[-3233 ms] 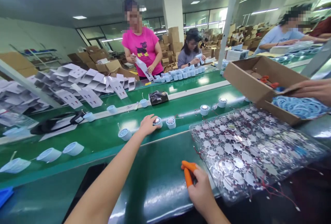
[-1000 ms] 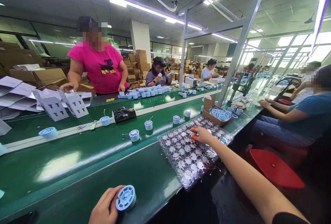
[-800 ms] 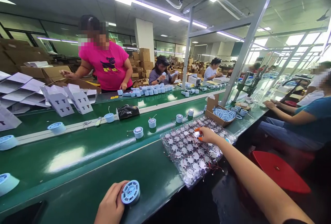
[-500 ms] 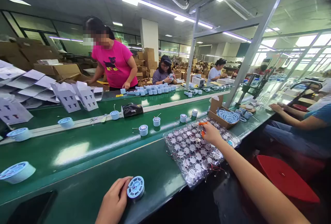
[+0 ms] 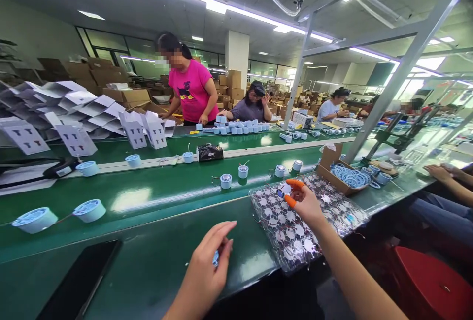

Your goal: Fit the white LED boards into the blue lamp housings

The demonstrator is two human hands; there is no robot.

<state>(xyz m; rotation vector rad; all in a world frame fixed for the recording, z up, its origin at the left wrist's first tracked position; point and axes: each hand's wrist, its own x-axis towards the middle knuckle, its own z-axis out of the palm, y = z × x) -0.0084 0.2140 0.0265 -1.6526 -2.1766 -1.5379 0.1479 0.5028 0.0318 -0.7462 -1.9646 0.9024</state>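
Left hand (image 5: 205, 261): above the near green bench (image 5: 155, 248), left of centre; fingers bent, thumb apart from them, a gap between. A pale blue part (image 5: 216, 259), mostly hidden, shows through that gap; whether gripped or merely covered, cannot tell. Right hand (image 5: 309, 208): to the right and farther off, thumb and forefinger in orange covers (image 5: 294, 182), nearly closed in a pinch on one small pale piece (image 5: 285, 188) with a dark blue patch. The piece sits at the fingertips, over the far left portion of a clear plastic tray (image 5: 272, 247) of silver discs (image 5: 289, 232). Right of the tray: cardboard box with light blue rings (image 5: 349, 175). Far side: four blue cylinders (image 5: 225, 181) in a spaced row on the belt (image 5: 177, 177). Near left: black phone (image 5: 81, 278). Hazards, as judged: the piece, held only by covered fingertips, could slip if the pinch slackens and be lost among the discs; the blue part could tip or slide if the bent fingers brush it; the tray, close to the bench's near edge, could shift if the right forearm knocks it.
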